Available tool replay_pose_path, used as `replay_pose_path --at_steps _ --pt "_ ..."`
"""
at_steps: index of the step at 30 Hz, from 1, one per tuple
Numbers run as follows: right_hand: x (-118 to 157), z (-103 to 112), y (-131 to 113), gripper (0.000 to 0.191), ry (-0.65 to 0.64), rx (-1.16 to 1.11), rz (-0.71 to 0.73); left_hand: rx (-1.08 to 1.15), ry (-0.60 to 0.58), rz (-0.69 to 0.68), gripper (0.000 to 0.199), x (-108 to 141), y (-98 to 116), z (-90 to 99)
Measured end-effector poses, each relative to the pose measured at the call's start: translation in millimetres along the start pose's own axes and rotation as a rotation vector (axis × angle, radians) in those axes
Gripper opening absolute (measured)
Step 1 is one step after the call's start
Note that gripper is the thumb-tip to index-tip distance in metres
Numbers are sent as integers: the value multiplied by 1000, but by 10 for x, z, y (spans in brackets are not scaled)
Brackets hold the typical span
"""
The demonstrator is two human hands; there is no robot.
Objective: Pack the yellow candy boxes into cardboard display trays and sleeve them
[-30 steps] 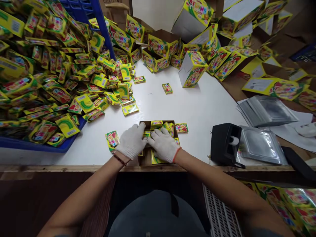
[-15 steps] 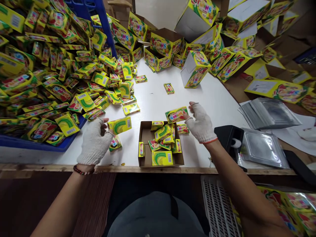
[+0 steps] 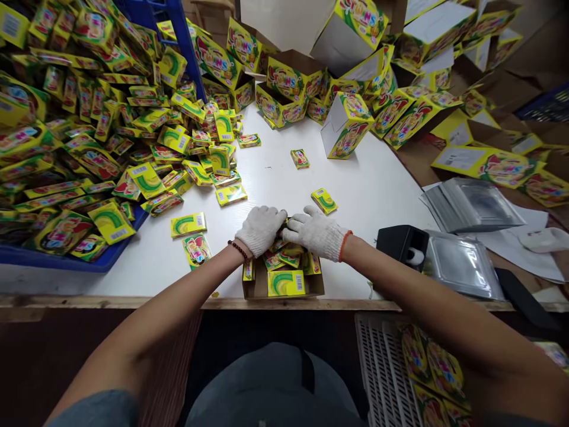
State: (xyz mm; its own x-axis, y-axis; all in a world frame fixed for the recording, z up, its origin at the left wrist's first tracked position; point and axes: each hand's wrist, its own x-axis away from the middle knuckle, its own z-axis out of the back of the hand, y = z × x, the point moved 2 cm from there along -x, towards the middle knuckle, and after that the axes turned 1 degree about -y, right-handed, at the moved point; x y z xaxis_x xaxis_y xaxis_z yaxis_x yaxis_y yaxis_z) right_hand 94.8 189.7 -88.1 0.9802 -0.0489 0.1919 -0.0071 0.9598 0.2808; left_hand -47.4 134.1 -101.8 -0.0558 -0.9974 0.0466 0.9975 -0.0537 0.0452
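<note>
Over the small brown open carton [image 3: 316, 290], both my hands in white knit gloves come together. My left hand [image 3: 262, 230] reaches in from the left, fingers bent down among the packs. From the right comes my right hand [image 3: 317, 234], its curled fingers touching those of the left. Glove fingers hide what they grip. Yellow-green fruit-printed packs lie in the carton, one flat pack [image 3: 285, 283] along its near side. Left of it on the table are a banana-green pack [image 3: 188, 225] and a watermelon-print pack [image 3: 197, 250]. Another pack [image 3: 324, 200] rests beyond my right hand.
A blue crate [image 3: 111, 255] heaped with packs fills the left. Open display boxes [image 3: 291, 80] stand at the back, more at right. Clear plastic trays [image 3: 464, 264], a black tape-dispenser-like object [image 3: 402, 243] and stacked plastic sheets [image 3: 475, 201] lie at right.
My hands have moved inward from either side and met over the carton. The packs that were at their fingertips now lie on the table to the left and behind the carton.
</note>
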Motion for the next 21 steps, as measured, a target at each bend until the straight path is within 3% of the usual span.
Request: replay_pose_path --at_steps 2,4,6,8,12,15,18,21 --pt "9 -10 -13 31 -21 -8 -21 104 75 43 28 54 -103 -27" --pt "-7 -5 -32 30 -43 -23 -29 245 229 97 31 159 -213 4" --pt "-45 8 -43 29 -54 -48 -5 364 374 108 25 266 -284 69" --pt "-87 15 -45 29 -50 -76 32 431 448 83 18 347 -310 148" --pt "-141 -23 -36 28 -4 -150 27 425 581 99 13 497 -394 387" --pt "-163 -66 -14 27 1 -233 -13 288 677 281 20 687 -570 623" --pt "-169 -39 -11 29 -14 -310 -88 156 583 427 30 896 -625 748" --pt "-169 39 -107 33 -42 -398 -215 184 209 337 27 1015 -357 613"
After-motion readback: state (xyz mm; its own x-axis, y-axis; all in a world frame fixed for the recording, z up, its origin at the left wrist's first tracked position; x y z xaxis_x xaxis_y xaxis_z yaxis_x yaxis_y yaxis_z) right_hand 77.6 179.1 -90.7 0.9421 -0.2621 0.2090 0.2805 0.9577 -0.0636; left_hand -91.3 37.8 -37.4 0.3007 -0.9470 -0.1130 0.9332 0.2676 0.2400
